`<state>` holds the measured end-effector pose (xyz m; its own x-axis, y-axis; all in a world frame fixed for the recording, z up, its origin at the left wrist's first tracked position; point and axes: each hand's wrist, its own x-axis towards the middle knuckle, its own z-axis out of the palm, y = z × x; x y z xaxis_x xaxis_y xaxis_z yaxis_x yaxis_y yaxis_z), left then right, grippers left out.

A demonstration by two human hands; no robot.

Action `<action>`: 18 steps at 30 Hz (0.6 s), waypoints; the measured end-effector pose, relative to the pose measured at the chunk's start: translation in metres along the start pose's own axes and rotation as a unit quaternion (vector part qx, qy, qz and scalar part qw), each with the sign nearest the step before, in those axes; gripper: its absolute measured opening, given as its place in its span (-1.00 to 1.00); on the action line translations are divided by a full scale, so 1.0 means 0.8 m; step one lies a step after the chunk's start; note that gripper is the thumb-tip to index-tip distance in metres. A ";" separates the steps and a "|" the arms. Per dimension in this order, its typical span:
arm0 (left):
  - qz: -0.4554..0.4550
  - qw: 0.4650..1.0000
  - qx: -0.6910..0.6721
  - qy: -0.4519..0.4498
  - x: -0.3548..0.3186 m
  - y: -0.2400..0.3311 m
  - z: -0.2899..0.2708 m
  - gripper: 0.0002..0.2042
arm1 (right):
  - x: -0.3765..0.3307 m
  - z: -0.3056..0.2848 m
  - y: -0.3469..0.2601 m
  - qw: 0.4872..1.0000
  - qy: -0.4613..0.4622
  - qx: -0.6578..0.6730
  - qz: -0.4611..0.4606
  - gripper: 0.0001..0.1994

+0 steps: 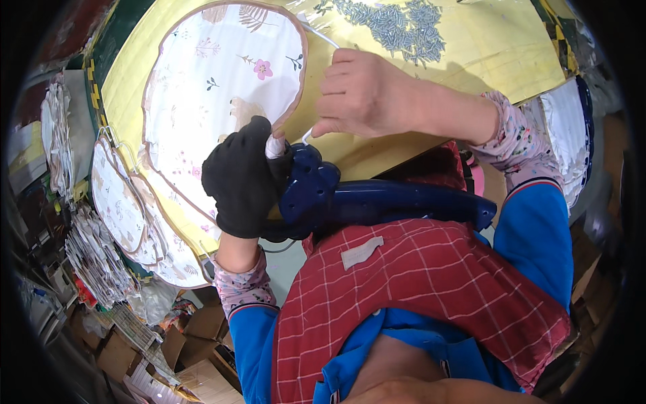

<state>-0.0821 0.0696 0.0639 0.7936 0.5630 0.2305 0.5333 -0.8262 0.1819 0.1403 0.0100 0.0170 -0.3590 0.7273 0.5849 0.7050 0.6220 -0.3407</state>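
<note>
My left hand point(241, 178), in a black glove with white wrapping on the thumb, is closed beside a glossy navy-blue machine part point(309, 178). Whatever its fingers pinch is hidden. My bare right hand point(360, 94) is closed on a white cord point(320, 35). From this fist, one stretch of cord runs up to the edge of a round white fabric piece point(222, 64); a short stretch comes down by the blue part, near my left thumb. Printed with flowers and bound in brown, the fabric lies flat on the yellow tabletop point(491, 57), reaching under my left hand.
Many small silvery metal pieces point(407, 30) lie in a heap at the far right. More printed fabric pieces point(124, 209) hang over the table's left edge. A long blue arm point(410, 202) stretches between me and the table. Cardboard boxes point(205, 380) stand at lower left.
</note>
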 end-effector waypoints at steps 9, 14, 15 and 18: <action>-0.048 0.996 0.039 -0.067 0.008 -0.011 0.029 -0.71 | -0.024 0.036 -0.053 0.979 0.037 -0.195 0.040 -0.70; 0.031 0.997 0.011 -0.073 0.054 -0.016 0.058 -0.75 | -0.016 0.006 0.047 0.996 0.004 -0.021 -0.088 -0.83; 0.069 0.996 -0.018 -0.057 0.072 -0.021 0.070 -0.77 | -0.017 -0.013 0.047 0.997 -0.011 -0.050 -0.061 -0.87; 0.119 0.993 -0.016 -0.011 0.105 -0.028 0.087 -0.80 | -0.051 -0.049 0.051 0.990 0.021 -0.086 0.112 -0.87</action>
<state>-0.0071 0.1340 0.0128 0.9024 0.3515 0.2493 0.3212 -0.9343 0.1546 0.2078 -0.0058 0.0076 -0.1578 0.8268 0.5399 0.8588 0.3848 -0.3382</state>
